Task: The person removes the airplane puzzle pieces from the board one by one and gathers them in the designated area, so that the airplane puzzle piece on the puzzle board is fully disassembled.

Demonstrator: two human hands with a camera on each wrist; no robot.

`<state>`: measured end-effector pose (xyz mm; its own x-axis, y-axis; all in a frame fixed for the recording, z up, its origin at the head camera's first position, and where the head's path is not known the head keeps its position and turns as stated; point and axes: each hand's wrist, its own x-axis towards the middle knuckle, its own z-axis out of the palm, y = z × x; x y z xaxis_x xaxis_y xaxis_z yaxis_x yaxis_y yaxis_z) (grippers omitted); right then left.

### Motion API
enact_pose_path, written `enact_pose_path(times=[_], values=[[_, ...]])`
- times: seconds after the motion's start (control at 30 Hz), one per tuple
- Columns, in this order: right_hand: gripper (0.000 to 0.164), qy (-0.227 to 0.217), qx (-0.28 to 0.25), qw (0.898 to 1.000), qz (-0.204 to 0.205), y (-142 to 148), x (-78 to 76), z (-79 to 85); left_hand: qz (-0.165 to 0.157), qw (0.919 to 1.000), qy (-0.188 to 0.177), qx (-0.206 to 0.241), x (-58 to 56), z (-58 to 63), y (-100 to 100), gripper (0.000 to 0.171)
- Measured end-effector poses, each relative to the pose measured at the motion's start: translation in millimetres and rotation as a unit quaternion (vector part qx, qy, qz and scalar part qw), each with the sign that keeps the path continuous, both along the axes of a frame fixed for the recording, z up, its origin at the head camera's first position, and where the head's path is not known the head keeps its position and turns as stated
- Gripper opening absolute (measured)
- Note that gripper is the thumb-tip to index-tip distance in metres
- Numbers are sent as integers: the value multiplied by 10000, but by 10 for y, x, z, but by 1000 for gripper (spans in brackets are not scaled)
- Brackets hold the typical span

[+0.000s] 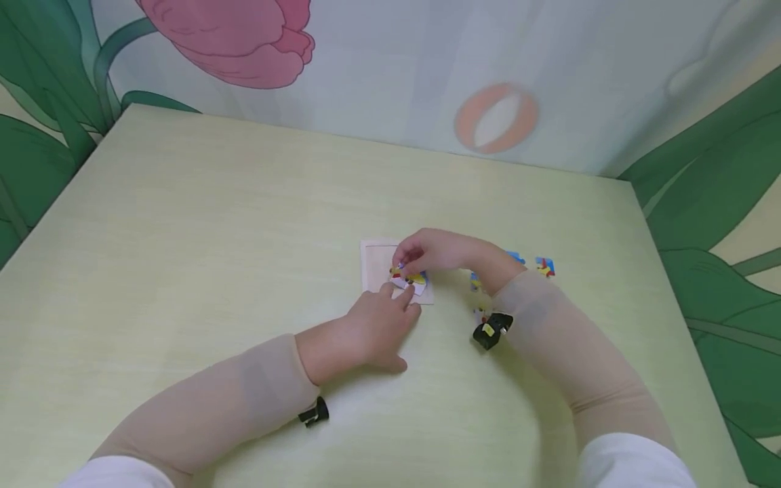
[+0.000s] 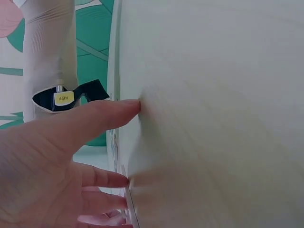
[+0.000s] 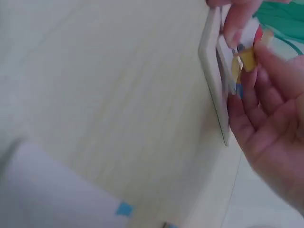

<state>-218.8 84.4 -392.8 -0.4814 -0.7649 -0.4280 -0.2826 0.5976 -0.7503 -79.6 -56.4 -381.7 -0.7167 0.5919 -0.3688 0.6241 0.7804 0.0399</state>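
Observation:
A small, pale, square jigsaw tray (image 1: 373, 261) lies near the middle of the table, with joined puzzle pieces (image 1: 417, 279) in its right part. My left hand (image 1: 379, 329) reaches in from the near side. Its fingertips rest on the tray and the near pieces, the thumb spread out on the tabletop. Over the tray, my right hand (image 1: 438, 249) pinches a puzzle piece (image 3: 248, 59) with yellow on it, between thumb and fingers. In the right wrist view this piece is held close over the tray's edge (image 3: 213, 80), beside a left fingertip.
Several loose puzzle pieces lie right of the tray, one blue and red (image 1: 545, 266), others partly under the right forearm (image 1: 549, 318). Black wrist cameras (image 1: 491, 330) hang from both sleeves. Beyond the table's far edge (image 1: 390, 144) stands a painted wall (image 1: 378, 74).

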Motion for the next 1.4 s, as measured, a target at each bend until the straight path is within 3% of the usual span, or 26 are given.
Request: enact_pose_path(times=[0.1, 0.17, 0.3, 0.4, 0.57, 0.8, 0.9, 1.1, 1.4], values=[[13, -162, -563, 9983, 21, 0, -24, 104, -55, 10000, -50, 67, -20, 9, -3, 80], [16, -25, -706, 9975, -99, -22, -50, 181, -69, 9999, -86, 84, -31, 12, -9, 80], [22, 218, -229, 9991, -285, -50, -74, 200, -61, 9997, -114, 220, -21, -18, -44, 80], [26, 55, 147, 9992, -367, -37, -43, 138, -77, 9994, -51, 329, 6, -41, -83, 82], [22, -96, 239, 9977, -628, 35, -17, 53, -183, 9979, 148, 607, 33, -47, -97, 85], [21, -105, 392, 9951, -902, 172, -34, 38, -505, 9928, 899, 615, 13, -62, -138, 39], [21, -143, 421, 9937, -1033, 249, -36, 43, -538, 9906, 1041, 709, -36, -87, -167, 31], [22, -195, 349, 9924, -1163, 393, -2, 50, -539, 9911, 974, 726, -87, -112, -230, 32], [21, -36, 468, 9910, -1256, 609, 73, 64, -177, 9988, 463, 50, -72, -61, -168, 40]])
